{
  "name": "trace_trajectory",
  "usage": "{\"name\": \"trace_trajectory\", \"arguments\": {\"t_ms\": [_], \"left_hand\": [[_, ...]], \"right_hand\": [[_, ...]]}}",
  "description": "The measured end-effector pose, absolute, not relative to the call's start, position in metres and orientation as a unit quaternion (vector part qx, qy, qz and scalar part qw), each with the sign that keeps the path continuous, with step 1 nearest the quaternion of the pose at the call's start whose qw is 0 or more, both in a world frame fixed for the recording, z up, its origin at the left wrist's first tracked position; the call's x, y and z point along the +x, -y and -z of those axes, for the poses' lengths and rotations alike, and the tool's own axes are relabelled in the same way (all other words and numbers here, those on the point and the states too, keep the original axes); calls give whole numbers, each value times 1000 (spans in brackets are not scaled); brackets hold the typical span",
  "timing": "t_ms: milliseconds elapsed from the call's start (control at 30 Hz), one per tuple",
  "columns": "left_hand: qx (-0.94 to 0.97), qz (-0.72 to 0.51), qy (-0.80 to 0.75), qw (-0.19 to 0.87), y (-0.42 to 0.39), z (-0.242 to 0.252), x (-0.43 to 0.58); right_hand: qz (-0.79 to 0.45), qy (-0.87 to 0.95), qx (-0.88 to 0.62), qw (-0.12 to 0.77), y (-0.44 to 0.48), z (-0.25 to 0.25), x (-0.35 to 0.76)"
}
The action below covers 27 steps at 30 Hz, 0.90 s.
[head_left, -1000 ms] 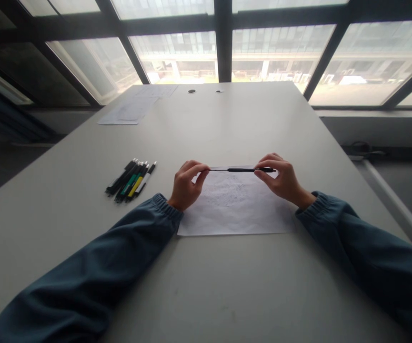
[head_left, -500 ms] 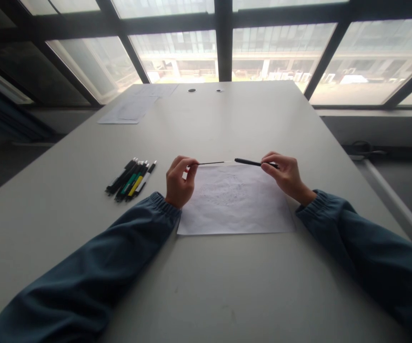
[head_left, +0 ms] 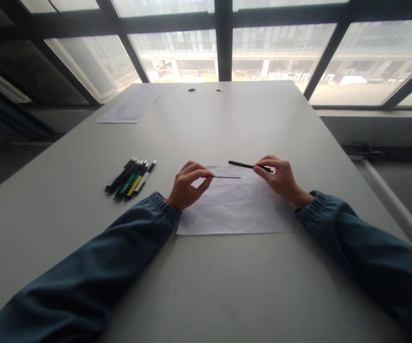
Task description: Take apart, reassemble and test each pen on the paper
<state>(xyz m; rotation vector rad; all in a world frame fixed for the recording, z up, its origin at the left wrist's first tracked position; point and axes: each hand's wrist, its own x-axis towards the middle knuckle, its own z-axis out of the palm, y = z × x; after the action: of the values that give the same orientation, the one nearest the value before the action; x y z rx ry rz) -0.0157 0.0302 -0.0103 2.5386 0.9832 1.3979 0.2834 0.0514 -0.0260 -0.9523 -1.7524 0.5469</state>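
My left hand (head_left: 188, 186) pinches a thin dark pen refill (head_left: 229, 177) between thumb and fingertips, its free end pointing right. Closed around the rear part of a black pen body (head_left: 240, 164) is my right hand (head_left: 280, 177); the pen's front end points left. The refill lies a little nearer to me than the pen body, and the two look apart. Both hands are above a white sheet of paper (head_left: 241, 221) that carries faint scribbles.
Several pens (head_left: 130, 180), black, green, yellow and white, lie in a bunch left of my left hand. More papers (head_left: 123, 108) rest at the far left of the white table (head_left: 206, 281). Windows (head_left: 173, 57) rise behind its far edge.
My left hand has moved right and toward me with the refill, whose tip now passes below the pen body's front end. My right hand has shifted slightly left with the pen body.
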Motion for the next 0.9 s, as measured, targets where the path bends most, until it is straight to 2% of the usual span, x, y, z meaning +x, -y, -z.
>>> {"name": "trace_trajectory", "arguments": {"t_ms": [500,900], "left_hand": [[874,-330,-349,67,-32,15,-14],[884,-300,-349,81,-34,19,-15]], "right_hand": [[-182,801,-385,421,-53,35,278],[-167,812,-401,390,-55,39,278]]}}
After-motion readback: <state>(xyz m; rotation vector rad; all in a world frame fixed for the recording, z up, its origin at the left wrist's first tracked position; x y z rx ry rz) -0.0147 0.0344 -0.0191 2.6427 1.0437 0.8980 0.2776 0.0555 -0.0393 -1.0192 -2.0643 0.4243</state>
